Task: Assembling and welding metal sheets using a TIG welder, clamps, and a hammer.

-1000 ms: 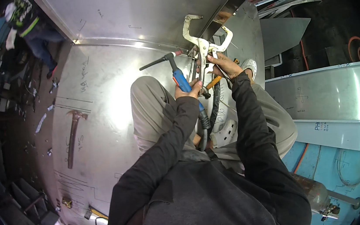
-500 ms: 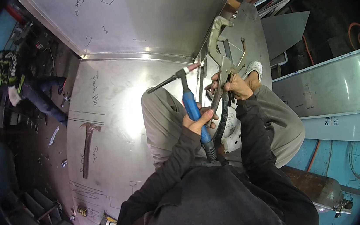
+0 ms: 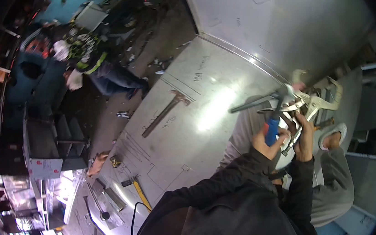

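My left hand [image 3: 261,144] is closed round the blue handle of a TIG welding torch [image 3: 272,129]. The torch's dark back cap points left, and its head sits close beside the clamp. Just to the right, my right hand [image 3: 306,141] grips a metal locking C-clamp [image 3: 317,103] by its handles, with the curved jaws toward the far right. Both tools overlap above my legs, so the fingers behind them are partly hidden. Below the hands is the shiny metal sheet surface [image 3: 226,136] with marker lines on it.
A hammer [image 3: 164,114] lies on the sheet to the left. Nearer are a tape measure [image 3: 115,161] and a yellow-handled tool [image 3: 141,194]. An upright metal panel [image 3: 274,21] borders the far side. Another person [image 3: 95,67] bends over at the far left.
My view has swung left, so the hands now appear farther right. The clamp has tilted from upright to pointing right; both tools remain in the same hands.
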{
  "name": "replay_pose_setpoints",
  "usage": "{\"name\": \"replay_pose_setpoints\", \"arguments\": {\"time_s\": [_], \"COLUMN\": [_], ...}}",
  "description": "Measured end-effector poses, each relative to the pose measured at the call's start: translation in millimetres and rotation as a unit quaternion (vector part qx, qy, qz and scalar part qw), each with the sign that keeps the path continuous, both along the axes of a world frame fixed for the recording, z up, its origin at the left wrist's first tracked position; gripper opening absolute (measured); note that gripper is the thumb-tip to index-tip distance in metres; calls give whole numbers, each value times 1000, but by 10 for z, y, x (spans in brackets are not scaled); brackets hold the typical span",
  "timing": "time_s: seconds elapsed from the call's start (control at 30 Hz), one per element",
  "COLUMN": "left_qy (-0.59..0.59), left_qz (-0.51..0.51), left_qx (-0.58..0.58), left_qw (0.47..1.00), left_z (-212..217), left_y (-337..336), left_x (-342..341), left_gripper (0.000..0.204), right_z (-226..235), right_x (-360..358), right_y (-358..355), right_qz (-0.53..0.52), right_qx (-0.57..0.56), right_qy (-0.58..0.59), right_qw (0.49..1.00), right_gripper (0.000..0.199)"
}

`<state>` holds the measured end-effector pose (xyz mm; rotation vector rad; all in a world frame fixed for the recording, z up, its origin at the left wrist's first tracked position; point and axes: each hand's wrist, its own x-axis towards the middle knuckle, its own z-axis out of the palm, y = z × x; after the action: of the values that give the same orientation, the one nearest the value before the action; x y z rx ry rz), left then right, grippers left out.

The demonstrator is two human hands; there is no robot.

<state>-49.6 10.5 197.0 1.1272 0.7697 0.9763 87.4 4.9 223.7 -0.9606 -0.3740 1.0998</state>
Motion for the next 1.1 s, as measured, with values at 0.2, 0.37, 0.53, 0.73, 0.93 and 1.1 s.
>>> {"name": "replay_pose_setpoints", "arguments": {"time_s": [0.2, 0.37, 0.53, 0.73, 0.93, 1.1], "left_qy": [155, -100, -146, -119, -82, 59], "left_qz": [229, 18, 32, 69, 136, 111], "left_qx": [59, -109, -65, -56, 1, 16], "left_qw": [959, 989, 987, 989, 987, 992], "left_z": [-188, -396, -400, -423, -448, -403], "left_y": [467, 718, 857, 833, 689, 630], "left_x": [-106, 271, 790, 1114, 1095, 1001], "left_gripper": [29, 21, 19, 22, 22, 26], "right_z": [-170, -305, -473, -571, -499, -502], "right_x": [239, 447, 675, 865, 793, 864], "right_y": [-117, -31, 105, 381, 372, 379], "right_qz": [69, 13, 44, -10, 58, 58], "right_qx": [73, 61, 111, 80, 98, 70], "right_qy": [168, 167, 225, 134, 117, 108], "right_qw": [981, 984, 967, 988, 987, 990], "right_gripper": [51, 45, 42, 39, 44, 41]}}
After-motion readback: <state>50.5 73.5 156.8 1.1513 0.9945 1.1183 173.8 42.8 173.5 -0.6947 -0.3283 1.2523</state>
